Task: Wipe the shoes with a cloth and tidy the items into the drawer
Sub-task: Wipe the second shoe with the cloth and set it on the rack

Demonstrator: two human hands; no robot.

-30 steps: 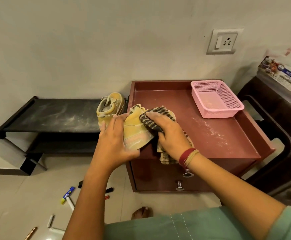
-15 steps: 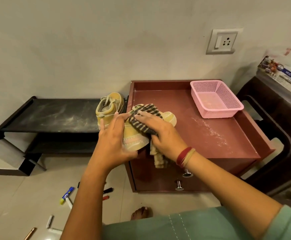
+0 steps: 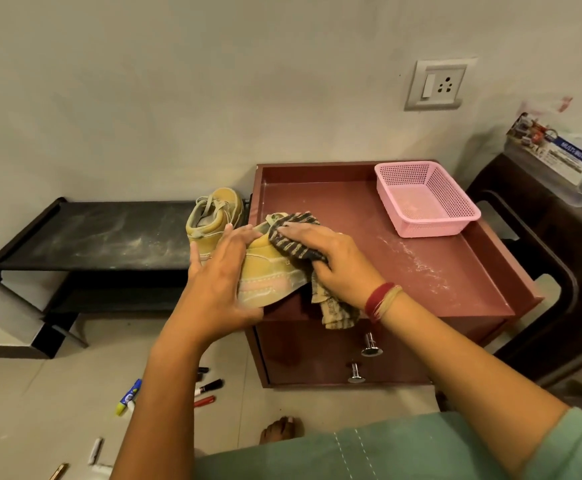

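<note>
Wiping goes best, I think, if the left hand [image 3: 220,282], gripping the yellow shoe [image 3: 269,271] over the near left corner of the red cabinet [image 3: 421,271], holds it firm while the right hand [image 3: 334,261], clamped on the striped cloth [image 3: 293,244], rubs its dusty side.

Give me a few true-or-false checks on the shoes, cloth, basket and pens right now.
1. The left hand holds a yellow shoe. True.
2. The right hand holds a striped cloth against that shoe. True.
3. The second shoe sits in the pink basket. False: it stands on the black rack.
4. The pens lie on the cabinet top. False: they lie on the floor.
</note>
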